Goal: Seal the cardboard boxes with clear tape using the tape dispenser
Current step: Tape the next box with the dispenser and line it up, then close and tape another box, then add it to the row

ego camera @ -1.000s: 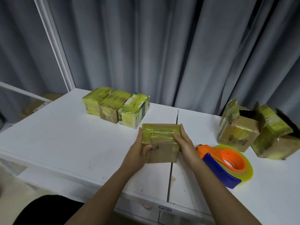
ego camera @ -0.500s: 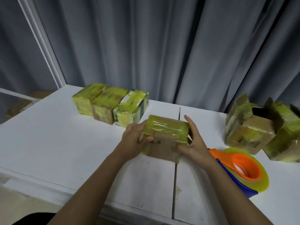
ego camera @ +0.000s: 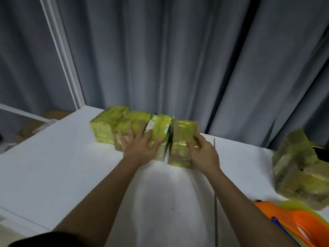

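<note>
Since a second ago the taped box (ego camera: 184,139) has gone from the near middle of the table (ego camera: 53,168) to the far end, joining three sealed boxes (ego camera: 131,125) as fourth in the row. Right hand (ego camera: 204,154) grasps its right side, fingers curled over the top edge, apparently to press it flush against its neighbour. Left hand (ego camera: 139,147) lies flat and released, fingers spread across the neighbouring boxes, likely steadying the row against that push. Well off to the right of the right hand stand unsealed boxes (ego camera: 299,168) with flaps up; nearer the person on that side lies the tape dispenser (ego camera: 302,227), untouched, ready for them.
</note>
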{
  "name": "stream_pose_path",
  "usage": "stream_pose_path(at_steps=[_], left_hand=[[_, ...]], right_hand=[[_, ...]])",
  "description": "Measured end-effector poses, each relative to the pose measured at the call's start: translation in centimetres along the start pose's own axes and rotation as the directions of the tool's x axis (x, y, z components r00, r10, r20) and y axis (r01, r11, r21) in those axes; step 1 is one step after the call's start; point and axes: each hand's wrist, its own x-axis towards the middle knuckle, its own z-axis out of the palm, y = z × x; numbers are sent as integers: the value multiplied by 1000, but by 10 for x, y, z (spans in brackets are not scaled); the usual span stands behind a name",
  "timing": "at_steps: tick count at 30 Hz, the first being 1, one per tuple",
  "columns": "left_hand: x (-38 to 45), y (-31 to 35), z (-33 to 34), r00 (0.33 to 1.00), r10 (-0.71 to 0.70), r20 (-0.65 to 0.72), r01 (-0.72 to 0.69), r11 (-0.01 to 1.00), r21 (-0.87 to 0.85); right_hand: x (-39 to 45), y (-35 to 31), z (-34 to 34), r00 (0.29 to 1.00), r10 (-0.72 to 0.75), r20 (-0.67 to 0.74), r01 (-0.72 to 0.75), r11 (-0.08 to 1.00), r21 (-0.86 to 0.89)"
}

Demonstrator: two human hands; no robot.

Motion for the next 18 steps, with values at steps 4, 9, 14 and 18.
stream_pose_path(at_steps=[4,9,14,18], left_hand=[[4,-19,3,998,-29,48,25,997,72],[20,-50,-8,992,-75,99,68,995,69],[15,-52,-14,998,-52,26,52,999,-11],[-5,-11,-28,996,90,9,-84,952,-295]], right_hand=[[6,-16,22,997,-37,68,31,996,85],[15,-37,56,993,-42,107,28,991,129],[4,-46,58,994,-64,84,49,984,171],[-15,-35,18,970,-233,68,233,972,7]])
